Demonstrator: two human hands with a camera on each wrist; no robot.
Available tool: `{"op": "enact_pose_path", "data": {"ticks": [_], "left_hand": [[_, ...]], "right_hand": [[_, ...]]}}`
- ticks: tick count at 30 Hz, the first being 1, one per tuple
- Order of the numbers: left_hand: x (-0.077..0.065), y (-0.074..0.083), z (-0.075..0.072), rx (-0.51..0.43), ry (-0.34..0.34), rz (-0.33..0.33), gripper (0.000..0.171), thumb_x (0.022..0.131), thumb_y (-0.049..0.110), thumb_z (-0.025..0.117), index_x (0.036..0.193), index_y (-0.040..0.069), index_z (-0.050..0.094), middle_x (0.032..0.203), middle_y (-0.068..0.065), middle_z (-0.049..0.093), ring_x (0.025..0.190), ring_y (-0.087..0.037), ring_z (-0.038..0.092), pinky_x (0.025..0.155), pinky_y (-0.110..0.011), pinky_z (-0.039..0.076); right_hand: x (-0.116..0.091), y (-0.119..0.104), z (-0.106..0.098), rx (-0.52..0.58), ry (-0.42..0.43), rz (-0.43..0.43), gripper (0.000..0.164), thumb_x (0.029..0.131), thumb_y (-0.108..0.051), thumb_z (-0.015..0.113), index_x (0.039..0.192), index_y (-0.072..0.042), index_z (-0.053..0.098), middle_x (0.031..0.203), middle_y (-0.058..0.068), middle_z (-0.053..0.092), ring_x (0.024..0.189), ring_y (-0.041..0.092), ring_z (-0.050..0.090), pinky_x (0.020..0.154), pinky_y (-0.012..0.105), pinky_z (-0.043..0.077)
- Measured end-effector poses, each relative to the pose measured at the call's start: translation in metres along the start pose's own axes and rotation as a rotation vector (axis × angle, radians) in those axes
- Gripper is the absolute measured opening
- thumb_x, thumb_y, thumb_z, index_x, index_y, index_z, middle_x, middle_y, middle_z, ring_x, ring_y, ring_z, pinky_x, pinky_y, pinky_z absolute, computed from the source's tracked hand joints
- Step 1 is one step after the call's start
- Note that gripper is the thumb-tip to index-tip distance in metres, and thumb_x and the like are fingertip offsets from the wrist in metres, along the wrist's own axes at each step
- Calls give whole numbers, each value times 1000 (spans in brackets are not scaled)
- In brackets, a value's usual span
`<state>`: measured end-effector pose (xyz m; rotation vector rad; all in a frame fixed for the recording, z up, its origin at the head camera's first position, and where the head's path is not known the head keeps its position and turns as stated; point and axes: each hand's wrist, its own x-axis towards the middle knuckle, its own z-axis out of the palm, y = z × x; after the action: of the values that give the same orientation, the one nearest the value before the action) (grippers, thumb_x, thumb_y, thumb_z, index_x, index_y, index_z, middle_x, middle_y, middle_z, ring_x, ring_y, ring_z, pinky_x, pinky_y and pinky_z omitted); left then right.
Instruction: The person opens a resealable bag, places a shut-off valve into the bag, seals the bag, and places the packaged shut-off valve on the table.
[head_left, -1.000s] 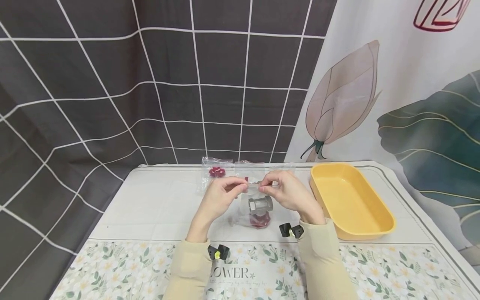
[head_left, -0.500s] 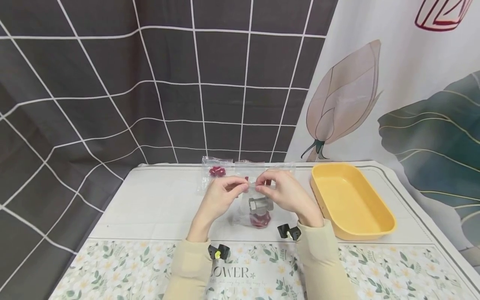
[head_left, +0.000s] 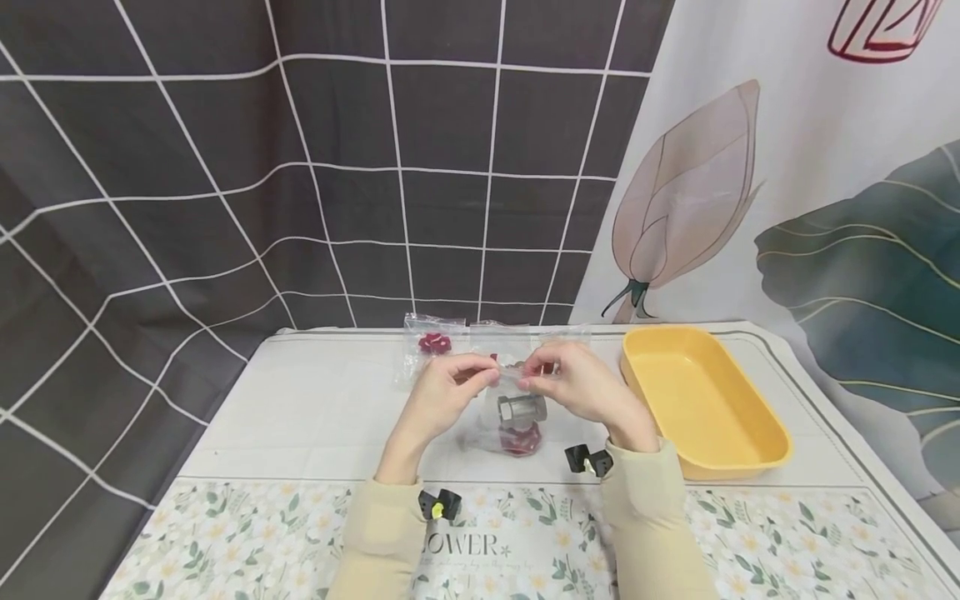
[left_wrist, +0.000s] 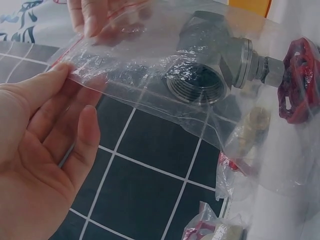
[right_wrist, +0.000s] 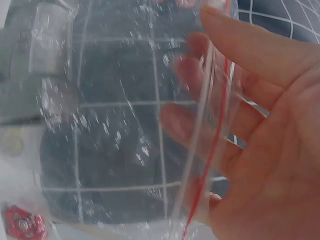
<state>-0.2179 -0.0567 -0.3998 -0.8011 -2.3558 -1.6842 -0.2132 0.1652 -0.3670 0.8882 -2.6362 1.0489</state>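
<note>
Between my two hands hangs a clear zip bag [left_wrist: 150,95] with a red line along its mouth. Inside it lies a metal valve [head_left: 521,409] with a red handwheel [left_wrist: 302,80], wheel end lowest in the head view. My left hand [head_left: 442,392] pinches one end of the bag's mouth between thumb and forefinger, the other fingers loose. On the opposite end, my right hand [head_left: 577,383] pinches the seal strip, its thumb in front and fingers seen through the plastic in the right wrist view.
Behind my hands, several more clear bags lie on the white table; a red handwheel [head_left: 435,343] shows in the left one. A yellow tray [head_left: 697,400] stands at the right. A flowered mat [head_left: 255,542] covers the front, and a dark gridded curtain [head_left: 442,208] hangs behind.
My right hand slid slightly left along the bag's mouth, then back right, widening the gap between the hands. The left hand and the hanging valve stayed nearly still.
</note>
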Motion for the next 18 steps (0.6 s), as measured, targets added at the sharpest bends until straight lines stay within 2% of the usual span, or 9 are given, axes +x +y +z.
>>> {"op": "enact_pose_path", "data": {"ticks": [3,7,10,18], "left_hand": [[0,0,0,-6,-14,8,14,92,14,69,102,5,75,99,-5,73,85,-16,69,76,-32,56],[-2,18,0,-4,-29,-2,13,91,6,68,101,-1,73,99,-11,73,87,-23,69,78,-32,56],[-4,31,-1,6,-35,-4,12,90,0,67,100,-4,73,99,-15,73,87,-26,69,79,-32,56],[-5,37,-1,14,-25,17,12,90,-1,67,99,-5,72,98,-16,72,86,-29,70,78,-32,56]], "right_hand": [[-2,3,-3,10,-15,14,10,83,-9,78,81,-15,70,78,-10,60,78,13,55,74,39,50],[-4,4,-4,30,-25,22,16,82,-7,78,76,-17,67,76,-11,60,77,13,56,75,41,50],[-5,6,-3,39,-28,8,21,82,-5,77,73,-18,65,75,-11,59,74,12,55,71,37,49],[-5,9,-1,73,-26,-22,24,83,-4,76,71,-19,63,72,-10,57,72,14,53,68,32,45]]}}
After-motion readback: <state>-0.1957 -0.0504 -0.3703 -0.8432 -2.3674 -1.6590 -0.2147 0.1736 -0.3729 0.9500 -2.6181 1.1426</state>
